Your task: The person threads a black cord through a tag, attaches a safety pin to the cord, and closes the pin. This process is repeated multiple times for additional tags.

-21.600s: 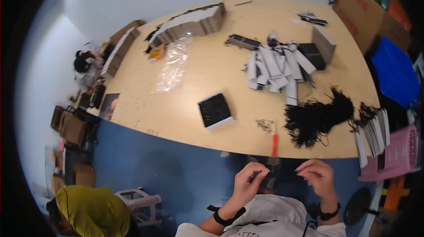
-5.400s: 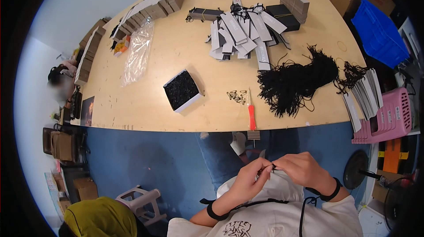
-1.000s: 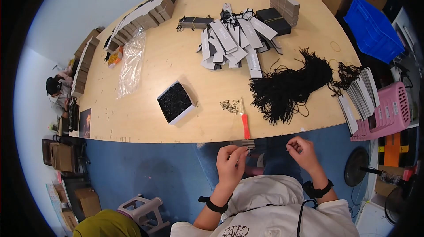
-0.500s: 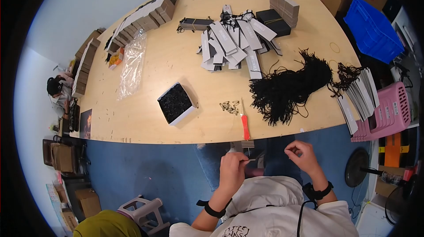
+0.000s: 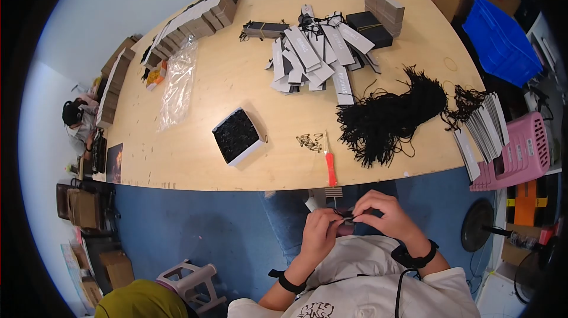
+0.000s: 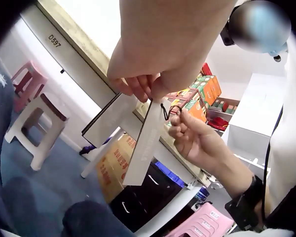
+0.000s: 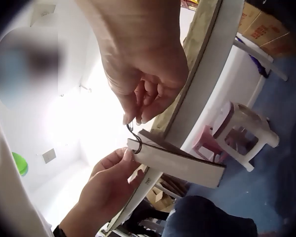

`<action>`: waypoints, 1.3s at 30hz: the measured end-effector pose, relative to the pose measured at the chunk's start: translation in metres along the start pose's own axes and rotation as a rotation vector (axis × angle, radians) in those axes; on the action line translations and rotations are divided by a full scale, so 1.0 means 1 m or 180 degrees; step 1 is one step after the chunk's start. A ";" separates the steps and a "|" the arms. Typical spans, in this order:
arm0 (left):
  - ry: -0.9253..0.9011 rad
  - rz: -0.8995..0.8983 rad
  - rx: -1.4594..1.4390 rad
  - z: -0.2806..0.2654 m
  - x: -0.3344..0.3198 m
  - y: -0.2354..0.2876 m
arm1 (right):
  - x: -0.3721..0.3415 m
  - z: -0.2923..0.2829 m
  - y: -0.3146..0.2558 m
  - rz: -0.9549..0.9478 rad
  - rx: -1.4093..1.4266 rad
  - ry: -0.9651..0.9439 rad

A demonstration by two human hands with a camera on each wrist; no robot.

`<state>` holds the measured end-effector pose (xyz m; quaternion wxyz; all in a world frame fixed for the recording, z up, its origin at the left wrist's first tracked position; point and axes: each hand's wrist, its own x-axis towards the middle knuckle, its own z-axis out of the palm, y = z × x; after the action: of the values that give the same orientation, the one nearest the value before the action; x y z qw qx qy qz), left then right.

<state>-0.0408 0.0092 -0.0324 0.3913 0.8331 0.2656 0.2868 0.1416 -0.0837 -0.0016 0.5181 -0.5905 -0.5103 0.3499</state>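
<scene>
Now closer together than before: left hand [image 5: 319, 234] is pinching white rectangular card tag [image 6: 144, 144]; right hand [image 5: 383, 216] is pinching thin black cord [image 7: 139, 143], so both are working one tag.

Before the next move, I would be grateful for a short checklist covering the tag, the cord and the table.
1. Left hand grips the white tag: ok, pinched at one end.
2. Right hand holds the black cord: ok, between the fingertips.
3. Cord secured to the tag: cannot tell; the join is too small to read.
4. Red-handled tool out of the hands' way: ok, lying on the table.
5. Cord heap neatly aligned: not ok; loose ends splay out.
6. Tag pile squared up: not ok; pieces lie at many angles.
</scene>
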 end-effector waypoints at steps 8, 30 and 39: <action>-0.0276 0.0752 0.0056 -0.007 0.001 0.004 | 0.002 0.019 0.005 0.0153 0.0427 -0.0167; -0.1042 0.1364 0.0365 -0.010 0.002 0.016 | -0.017 0.018 0.005 0.0196 -0.0508 0.0102; -0.1273 0.1482 0.0445 -0.003 -0.002 0.016 | -0.024 0.017 0.001 0.0498 -0.0676 0.0323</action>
<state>-0.0408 0.0002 -0.0186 0.3013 0.9363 0.0046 0.1801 0.1200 -0.1021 -0.0085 0.4490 -0.6969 -0.4700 0.3030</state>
